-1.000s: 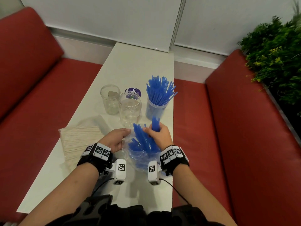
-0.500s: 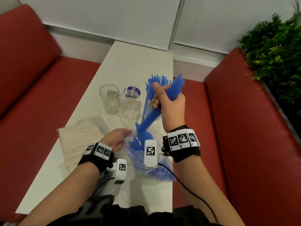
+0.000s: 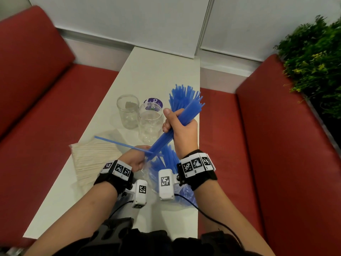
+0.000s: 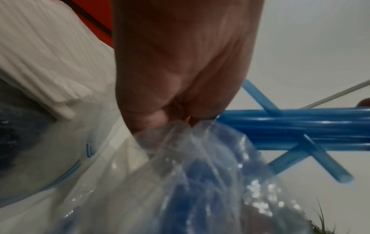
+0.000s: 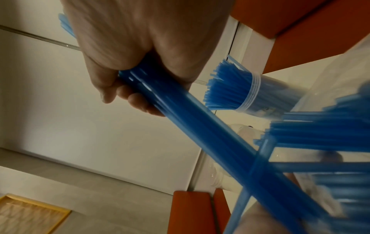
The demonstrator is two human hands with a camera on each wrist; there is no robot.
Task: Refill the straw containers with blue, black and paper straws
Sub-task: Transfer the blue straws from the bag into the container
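White tabletop (image 3: 158, 71) runs between two red benches, and your work sits near its close end. Your right hand (image 3: 181, 126) is wrapped in a fist round a bundle of blue straws (image 3: 177, 126), its long axis slanting from 7 o'clock up to 1 o'clock. The lower ends hang over the mouth of the clear bag (image 3: 153, 174), which your left hand (image 3: 135, 159) pinches by its edge, low at 6 o'clock.

The blue-filled container (image 5: 248, 93) stands directly beyond your right fist at 12 o'clock, nearer to it than to the left hand. To drop the bundle in, you would likely need to tip it upright first, lower ends leading.

One loose straw (image 3: 120, 143) juts toward 10 o'clock, crossing the bundle's lower end; it may snag or fall. Two empty jars (image 3: 150, 122) stand at 11 o'clock, paper straws (image 3: 92, 157) at 9 o'clock. No black straws show.
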